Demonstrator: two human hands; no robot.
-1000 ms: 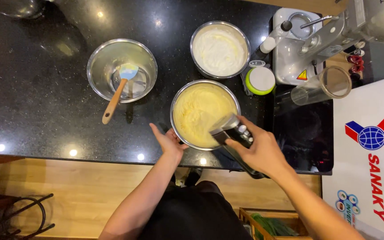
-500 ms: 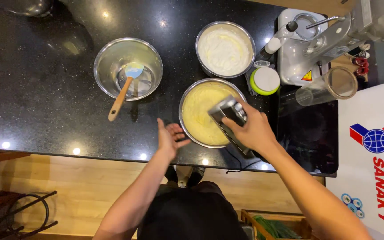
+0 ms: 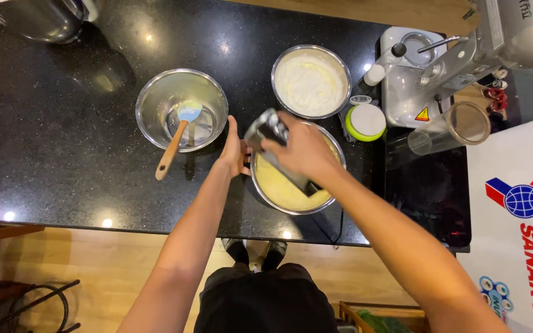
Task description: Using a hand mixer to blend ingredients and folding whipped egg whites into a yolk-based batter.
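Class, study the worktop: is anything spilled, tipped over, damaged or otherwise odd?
One thing stands out: the clear glass jar right of the green-rimmed lid lies on its side, mouth open. No spill shows on the black counter. The spatula rests in the empty steel bowl.

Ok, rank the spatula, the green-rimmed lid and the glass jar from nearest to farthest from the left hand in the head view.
1. Spatula, in the empty bowl left of the left hand.
2. Green-rimmed lid, to its right, past the batter bowl.
3. Glass jar, farther right.
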